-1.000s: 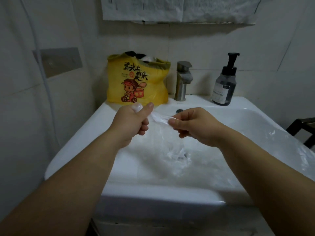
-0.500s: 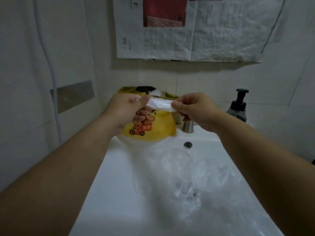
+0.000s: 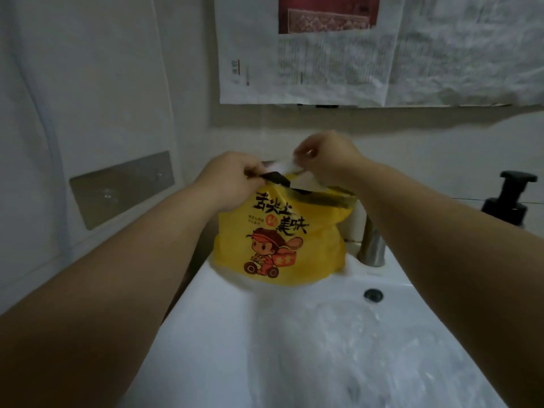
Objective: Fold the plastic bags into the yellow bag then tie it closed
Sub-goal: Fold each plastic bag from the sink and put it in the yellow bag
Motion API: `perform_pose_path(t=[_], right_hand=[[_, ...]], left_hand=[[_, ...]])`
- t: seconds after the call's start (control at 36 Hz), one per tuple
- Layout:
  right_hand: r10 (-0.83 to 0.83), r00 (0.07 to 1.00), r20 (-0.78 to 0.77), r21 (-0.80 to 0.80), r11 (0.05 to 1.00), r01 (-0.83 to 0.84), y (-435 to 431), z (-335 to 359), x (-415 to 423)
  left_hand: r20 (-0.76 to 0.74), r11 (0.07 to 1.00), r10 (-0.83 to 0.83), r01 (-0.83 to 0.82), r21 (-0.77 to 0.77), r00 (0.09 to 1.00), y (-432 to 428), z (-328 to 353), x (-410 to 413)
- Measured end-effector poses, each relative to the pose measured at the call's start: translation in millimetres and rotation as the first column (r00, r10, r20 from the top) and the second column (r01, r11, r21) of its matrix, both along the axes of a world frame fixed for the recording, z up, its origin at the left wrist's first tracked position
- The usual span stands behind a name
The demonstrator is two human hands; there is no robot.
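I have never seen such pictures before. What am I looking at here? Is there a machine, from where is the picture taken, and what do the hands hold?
There is no machine here: a person works with two bare hands. The camera sits on the person's head and looks forward and down, so both arms reach in from the bottom edge. A yellow bag stands at the back of a white sink, beside the faucet. Just above the bag's open mouth, the right hand pinches one end of a folded clear bag. The left hand, with curled fingers, seems to hold the other end. Something black shows in the mouth; I cannot tell what it is. More clear plastic lies in the basin. A dark pump bottle stands at the far right, and newspaper hangs on the wall.
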State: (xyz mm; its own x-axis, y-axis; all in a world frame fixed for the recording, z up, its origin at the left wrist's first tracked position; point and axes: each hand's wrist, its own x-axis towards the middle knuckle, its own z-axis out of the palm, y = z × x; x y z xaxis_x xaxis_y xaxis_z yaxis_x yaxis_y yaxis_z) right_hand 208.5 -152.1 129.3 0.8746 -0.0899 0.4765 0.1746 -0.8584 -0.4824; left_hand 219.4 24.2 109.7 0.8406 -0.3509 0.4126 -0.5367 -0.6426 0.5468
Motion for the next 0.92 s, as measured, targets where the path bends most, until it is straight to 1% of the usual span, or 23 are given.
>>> perform_pose_path(t=[0.03, 0.08, 0.17, 0.22, 0.25, 0.28, 0.31, 0.33, 0.39, 0.44, 0.47, 0.5, 0.53, 0.56, 0.61, 0.69, 0.72, 0.78, 0.83, 0.89, 0.92], right_hand=[[0.014, 0.997, -0.074, -0.122, 0.992, -0.023, 5, 0, 2], [-0.008, 0.977, -0.213, -0.304, 0.951, -0.059, 13, 0, 8], [-0.115, 0.921, -0.372, -0.507, 0.856, -0.098, 19, -5, 16], [-0.189, 0.884, -0.427, -0.628, 0.766, -0.140, 20, -11, 19], [-0.213, 0.868, -0.449, -0.656, 0.738, -0.158, 20, -13, 19], [-0.221, 0.855, -0.469, -0.659, 0.732, -0.172, 19, -14, 18], [-0.219, 0.847, -0.484, -0.641, 0.747, -0.173, 17, -14, 16], [-0.196, 0.850, -0.488, -0.595, 0.787, -0.160, 14, -11, 14], [-0.113, 0.900, -0.421, -0.427, 0.900, -0.086, 6, -6, 10], [-0.033, 0.958, -0.284, -0.208, 0.978, -0.028, -1, 0, 5], [-0.002, 0.971, -0.239, -0.114, 0.993, -0.026, -4, 2, 0], [0.026, 0.977, -0.212, -0.054, 0.998, -0.038, -5, 4, -4], [0.042, 0.978, -0.204, -0.027, 0.998, -0.048, -7, 5, -8], [0.049, 0.976, -0.210, -0.022, 0.998, -0.055, -8, 6, -12], [0.041, 0.967, -0.253, -0.065, 0.996, -0.059, -10, 4, -20], [-0.041, 0.927, -0.374, -0.261, 0.963, -0.063, -10, -5, -31], [-0.079, 0.920, -0.384, -0.323, 0.945, -0.054, -10, -9, -32], [-0.110, 0.933, -0.342, -0.367, 0.930, -0.025, -13, -16, -31], [-0.109, 0.956, -0.273, -0.338, 0.941, 0.011, -16, -18, -27], [-0.115, 0.973, -0.198, -0.291, 0.955, 0.053, -20, -18, -22], [-0.119, 0.981, -0.153, -0.266, 0.961, 0.075, -22, -18, -19]], left_hand=[[0.004, 1.000, -0.027, 0.027, -0.001, 1.000, 1, 0, 2], [0.015, 0.998, -0.058, 0.058, -0.018, 0.998, 3, 0, 8], [0.049, 0.994, -0.047, 0.052, -0.098, 0.998, 4, -2, 14], [0.051, 0.990, -0.034, 0.041, -0.132, 0.998, 4, -5, 18], [0.049, 0.989, -0.030, 0.037, -0.145, 0.998, 4, -7, 19], [0.042, 0.987, -0.025, 0.031, -0.161, 0.999, 3, -9, 21], [0.031, 0.984, -0.021, 0.027, -0.179, 0.999, 2, -11, 22], [0.023, 0.981, -0.010, 0.014, -0.194, 1.000, 2, -12, 24], [0.017, 0.975, 0.015, -0.011, -0.220, 1.000, 1, -16, 26], [0.005, 0.961, 0.031, -0.028, -0.277, 1.000, 0, -19, 27], [0.000, 0.952, 0.031, -0.029, -0.303, 1.000, -1, -21, 27], [-0.005, 0.947, 0.032, -0.032, -0.321, 0.999, -1, -23, 26], [-0.007, 0.944, 0.029, -0.030, -0.329, 1.000, -3, -24, 24], [-0.012, 0.943, 0.026, -0.028, -0.333, 1.000, -3, -26, 22], [-0.007, 0.942, 0.045, -0.045, -0.332, 0.999, -4, -30, 19], [-0.014, 0.936, 0.088, -0.087, -0.340, 0.996, -3, -37, 15], [-0.023, 0.933, 0.097, -0.099, -0.347, 0.995, -2, -40, 12], [-0.049, 0.925, 0.100, -0.111, -0.364, 0.994, -4, -49, 4], [-0.087, 0.921, 0.067, -0.095, -0.377, 0.994, -7, -61, -1], [-0.135, 0.943, 0.023, -0.067, -0.327, 0.991, -10, -73, -3], [-0.149, 0.962, 0.021, -0.061, -0.267, 0.989, -13, -79, 0]])
